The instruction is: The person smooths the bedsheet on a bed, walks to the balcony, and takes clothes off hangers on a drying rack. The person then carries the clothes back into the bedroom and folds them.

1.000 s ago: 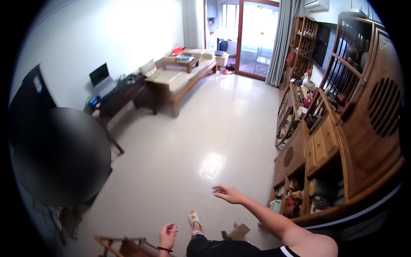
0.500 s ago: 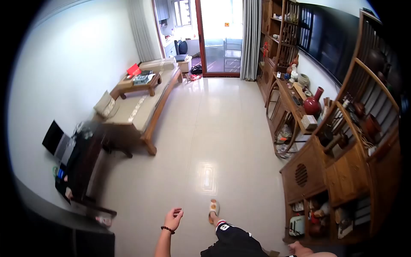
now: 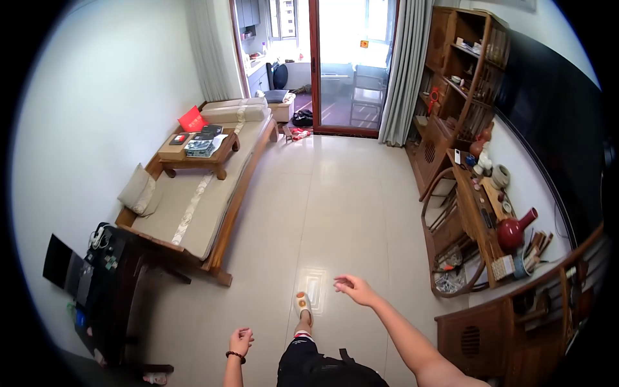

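My left hand (image 3: 240,341), with a dark bead bracelet at the wrist, hangs over the floor at the lower middle, fingers loosely curled and apart, holding nothing. To its right, my right hand (image 3: 356,289) reaches over the tiles with its fingers apart and nothing in them. Between the two, a foot in a light slipper (image 3: 303,303) shows below dark shorts (image 3: 300,351). Neither hand touches any furniture.
A wooden daybed (image 3: 225,226) with a low table (image 3: 216,158) runs along the left. A dark desk (image 3: 122,303) bears a laptop (image 3: 62,267). On the right stand a console (image 3: 477,216), a red vase (image 3: 511,233) and cabinets (image 3: 474,342). A sliding door (image 3: 314,71) is ahead.
The view has moved forward into the room, with the daybed and console now nearer. My right hand, low at the frame's edge half a second ago, is up in front again.
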`<state>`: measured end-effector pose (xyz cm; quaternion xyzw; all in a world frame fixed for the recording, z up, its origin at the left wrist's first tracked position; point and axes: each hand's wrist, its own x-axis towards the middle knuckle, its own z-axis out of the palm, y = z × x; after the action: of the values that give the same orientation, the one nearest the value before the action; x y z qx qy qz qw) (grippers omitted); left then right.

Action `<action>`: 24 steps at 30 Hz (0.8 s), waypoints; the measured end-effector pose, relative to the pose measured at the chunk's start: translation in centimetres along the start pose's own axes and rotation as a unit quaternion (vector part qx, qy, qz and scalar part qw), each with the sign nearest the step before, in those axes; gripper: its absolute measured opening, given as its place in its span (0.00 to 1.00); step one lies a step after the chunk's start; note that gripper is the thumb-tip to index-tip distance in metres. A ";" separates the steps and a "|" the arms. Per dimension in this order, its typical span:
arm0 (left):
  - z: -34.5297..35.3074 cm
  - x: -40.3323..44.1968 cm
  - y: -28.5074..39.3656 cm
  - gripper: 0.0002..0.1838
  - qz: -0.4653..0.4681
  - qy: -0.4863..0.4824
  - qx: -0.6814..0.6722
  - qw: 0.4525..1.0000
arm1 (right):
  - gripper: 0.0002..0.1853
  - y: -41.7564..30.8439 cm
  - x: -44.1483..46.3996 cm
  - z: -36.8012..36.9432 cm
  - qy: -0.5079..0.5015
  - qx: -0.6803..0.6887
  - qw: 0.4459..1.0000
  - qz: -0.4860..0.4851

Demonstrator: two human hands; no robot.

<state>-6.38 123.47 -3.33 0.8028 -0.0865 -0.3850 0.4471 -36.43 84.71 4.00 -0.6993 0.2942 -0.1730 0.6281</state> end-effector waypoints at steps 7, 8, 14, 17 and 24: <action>13.8 28.0 23.4 0.20 0.112 -0.119 0.041 0.986 | 0.19 20.8 7.3 -13.5 0.097 -0.226 0.921 0.302; 16.2 30.8 28.5 0.21 0.151 -0.149 0.040 0.976 | 0.21 22.8 4.8 -15.2 0.074 -0.170 0.903 0.388; 28.6 45.1 55.9 0.24 0.280 -0.287 0.078 0.913 | 0.44 23.6 -0.7 -19.3 0.251 0.181 0.749 0.586; 34.3 57.2 58.6 0.24 0.266 -0.273 0.110 0.918 | 0.32 12.4 9.9 -20.2 0.381 0.166 0.733 0.538; 38.7 77.5 67.4 0.22 0.079 -0.217 0.028 0.973 | 0.17 32.3 50.5 -39.6 0.250 0.098 0.837 0.476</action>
<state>33.87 21.38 -4.15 0.7030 -0.2555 -0.5108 0.4238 -28.15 20.95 -28.09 -0.3407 0.7194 -0.0495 0.6032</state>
